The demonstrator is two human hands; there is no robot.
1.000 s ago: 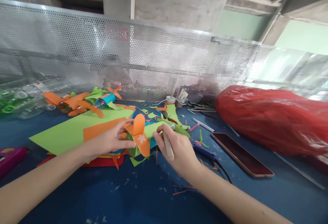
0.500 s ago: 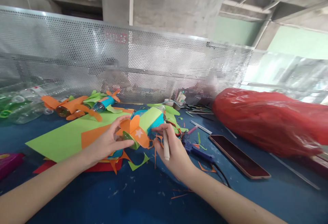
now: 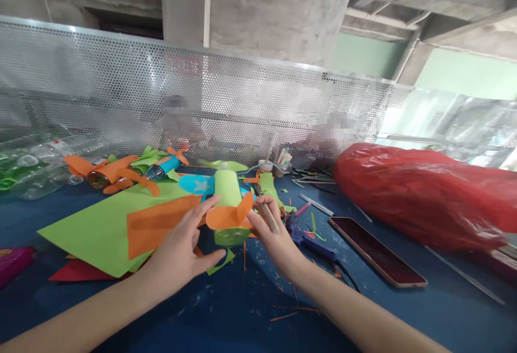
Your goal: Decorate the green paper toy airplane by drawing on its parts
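Between my hands is a toy plane [image 3: 226,189] made from a bottle wrapped in light green paper. It has a blue wing with a white star [image 3: 198,184] and an orange paper tail [image 3: 228,217] on the end facing me. My left hand [image 3: 183,240] is at its left side, thumb and index finger spread, the index fingertip by the green body. In my right hand [image 3: 278,234] is a whitish pen [image 3: 269,218], its tip hidden; the thumb of that hand meets the tail's right edge. A blurred green propeller [image 3: 224,166] shows at the far end.
Green card [image 3: 89,229] and orange card [image 3: 157,224] lie at left, with other bottle planes [image 3: 109,173] and clear bottles [image 3: 36,164] behind. A blue glue gun [image 3: 313,244], paper scraps, a phone [image 3: 377,251] and a red plastic bag [image 3: 420,191] are at right. A perforated screen [image 3: 258,105] stands behind.
The plane has turned so its tail end faces me and its starred blue wing shows at left. My left hand has moved lower and its fingers have come away from the tail.
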